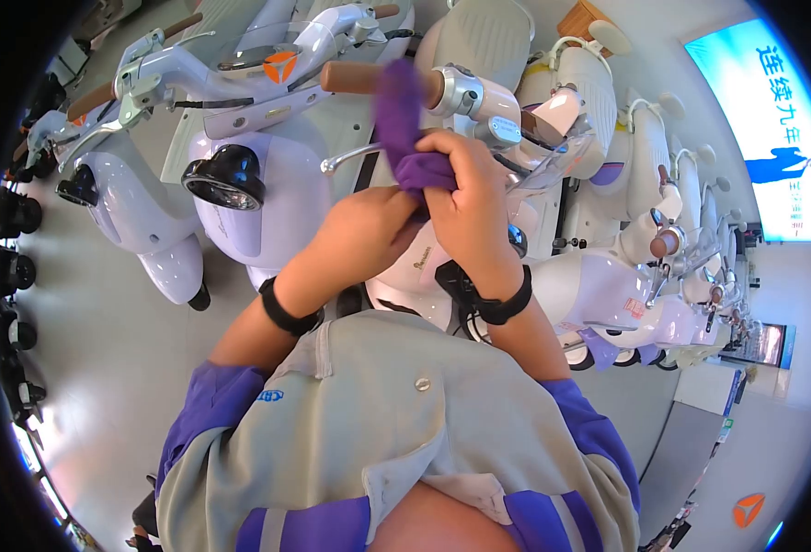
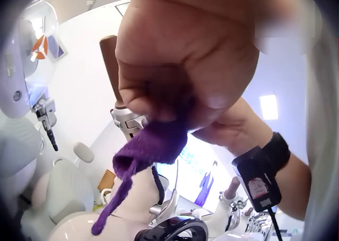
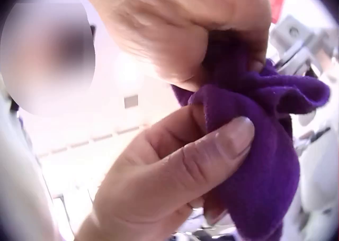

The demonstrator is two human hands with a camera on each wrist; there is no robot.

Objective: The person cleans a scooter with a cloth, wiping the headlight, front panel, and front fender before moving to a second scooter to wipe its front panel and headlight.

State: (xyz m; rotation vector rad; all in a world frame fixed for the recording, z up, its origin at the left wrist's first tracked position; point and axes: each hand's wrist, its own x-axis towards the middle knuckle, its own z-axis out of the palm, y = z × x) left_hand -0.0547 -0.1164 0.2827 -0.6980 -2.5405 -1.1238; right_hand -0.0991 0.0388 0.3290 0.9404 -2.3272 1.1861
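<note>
Both hands grip a purple cloth (image 1: 398,115), bunched and twisted between them in front of the chest. My left hand (image 1: 359,230) holds the near end in curled fingers. My right hand (image 1: 470,193) pinches a folded part just ahead of it. The far length sticks up beyond the hands and overlaps a scooter's brown handlebar grip (image 1: 350,77) in the head view. From below, the left wrist view shows a rolled end of the cloth (image 2: 153,143) with a thin twisted strand hanging down. In the right wrist view, a thumb presses the cloth (image 3: 265,172) beside a loose fold.
A brake lever (image 1: 346,158) is close to the hands. To the left stands a lilac scooter with a black headlight (image 1: 226,177). More scooters (image 1: 599,285) line up on the right, below a lit wall screen (image 1: 764,129). Grey floor (image 1: 111,368) shows at left.
</note>
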